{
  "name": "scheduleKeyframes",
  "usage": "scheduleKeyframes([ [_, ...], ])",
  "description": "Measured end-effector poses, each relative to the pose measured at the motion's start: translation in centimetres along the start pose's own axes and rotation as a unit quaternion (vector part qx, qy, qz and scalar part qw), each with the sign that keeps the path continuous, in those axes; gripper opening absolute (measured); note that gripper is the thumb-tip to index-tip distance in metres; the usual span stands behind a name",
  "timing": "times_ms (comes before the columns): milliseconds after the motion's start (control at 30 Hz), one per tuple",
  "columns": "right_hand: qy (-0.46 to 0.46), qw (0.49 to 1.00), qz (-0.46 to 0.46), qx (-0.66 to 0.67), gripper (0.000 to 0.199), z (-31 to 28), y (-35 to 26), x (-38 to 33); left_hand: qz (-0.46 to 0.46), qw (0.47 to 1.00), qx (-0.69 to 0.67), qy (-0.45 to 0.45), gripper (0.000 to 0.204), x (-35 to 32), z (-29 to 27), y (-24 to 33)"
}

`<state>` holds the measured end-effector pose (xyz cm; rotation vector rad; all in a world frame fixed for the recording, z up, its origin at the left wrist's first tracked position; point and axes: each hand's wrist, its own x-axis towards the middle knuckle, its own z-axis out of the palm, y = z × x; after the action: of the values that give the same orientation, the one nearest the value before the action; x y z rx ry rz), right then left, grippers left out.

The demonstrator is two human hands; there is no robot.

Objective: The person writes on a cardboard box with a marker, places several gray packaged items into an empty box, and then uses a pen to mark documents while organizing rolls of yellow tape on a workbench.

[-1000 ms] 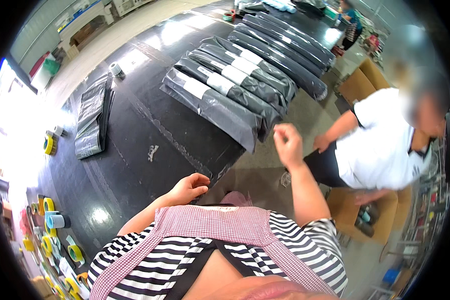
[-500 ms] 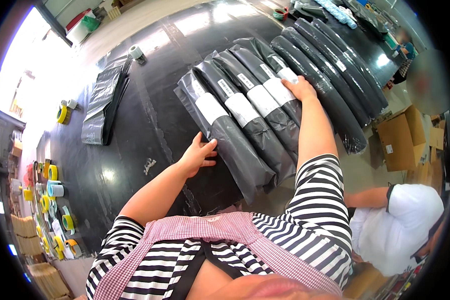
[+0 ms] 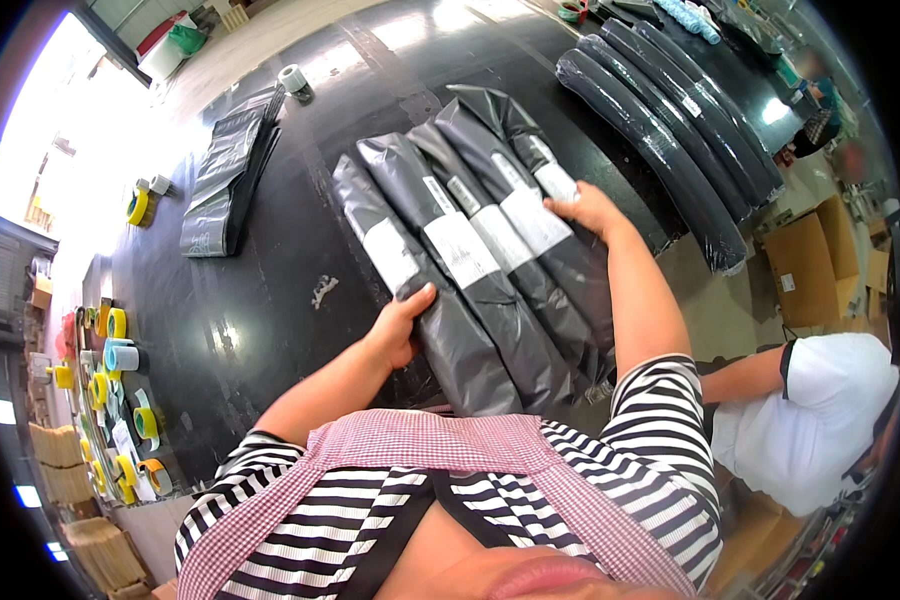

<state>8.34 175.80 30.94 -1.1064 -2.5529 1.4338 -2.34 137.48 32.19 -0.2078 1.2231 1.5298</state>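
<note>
Between your two grips lie the grey parcels (image 3: 470, 270) on the counter (image 3: 260, 300): left hand (image 3: 402, 325) clasps the nearest parcel's edge, right hand (image 3: 588, 210) seemingly presses flat, open. Uneven squeezing could slide the row apart.

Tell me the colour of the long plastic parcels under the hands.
The long plastic-wrapped parcels are dark grey, each with a white rectangular label; the head view shows it.
</note>
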Motion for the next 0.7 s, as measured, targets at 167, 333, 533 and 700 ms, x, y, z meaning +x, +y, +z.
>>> scheduleKeyframes([
  [167, -0.114, 0.958, 0.076, 0.253, 0.076, 6.4, -1.2, -6.4, 0.048, 0.990, -0.098, -0.093, 0.043, -6.3, -6.7, -2.8],
  [333, -0.180, 0.923, 0.102, 0.324, 0.058, 12.7, -5.6, -11.2, 0.052, 0.976, -0.110, -0.181, 0.077, -7.8, -15.7, -4.6],
  [533, -0.285, 0.790, 0.211, 0.501, 0.043, 21.6, -10.0, -16.3, 0.054, 0.937, -0.144, -0.313, 0.111, -9.7, -24.8, -3.6],
  [700, -0.275, 0.682, 0.232, 0.637, 0.051, 25.7, -13.8, -23.9, 0.013, 0.919, -0.185, -0.349, 0.104, -9.3, -29.1, -3.3],
])
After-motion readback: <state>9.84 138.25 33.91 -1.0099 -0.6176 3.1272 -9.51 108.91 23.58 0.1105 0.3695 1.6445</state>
